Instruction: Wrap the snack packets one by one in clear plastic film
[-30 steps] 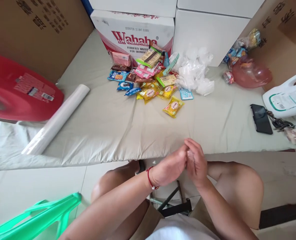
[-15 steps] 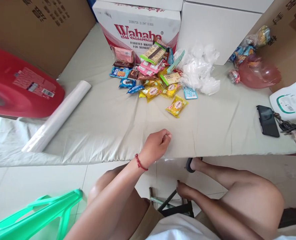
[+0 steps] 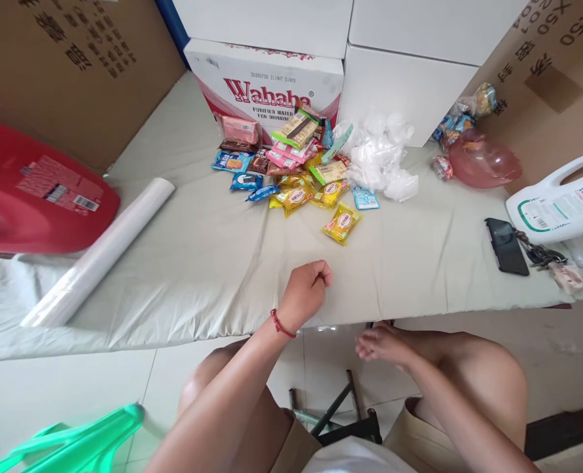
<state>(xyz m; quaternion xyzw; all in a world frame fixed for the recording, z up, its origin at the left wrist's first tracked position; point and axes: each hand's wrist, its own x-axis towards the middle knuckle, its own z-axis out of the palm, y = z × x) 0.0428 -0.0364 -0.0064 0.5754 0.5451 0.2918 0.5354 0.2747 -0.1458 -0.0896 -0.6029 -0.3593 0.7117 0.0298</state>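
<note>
My left hand (image 3: 305,294), with a red braided bracelet (image 3: 282,324) at the wrist, rests on the cloth-covered table in a loose fist; nothing shows in it. Below the table's front edge, my right hand (image 3: 383,344) hovers over my thigh, its fingers curled and slightly blurred, with nothing visible in them. The nearest item to my left hand is a yellow-wrapped snack (image 3: 342,223), lying apart from the heap. Behind it sits a pile of packaged snacks: yellow packets (image 3: 295,197), blue packets (image 3: 247,182), a pink packet (image 3: 239,129) and a green-edged bar (image 3: 296,129).
Crumpled clear plastic bags (image 3: 385,154) lie beside the pile, before a Wahaha carton (image 3: 266,79). A plastic roll (image 3: 99,253) and red jug (image 3: 50,190) are left. Right are a phone (image 3: 507,246), keys (image 3: 542,255), a white jug (image 3: 560,200) and a pinkish balloon-like object (image 3: 486,159).
My right hand has risen from low between my legs toward the table's front edge. My left hand stays in a fist on the table. The camera view has shifted slightly.
</note>
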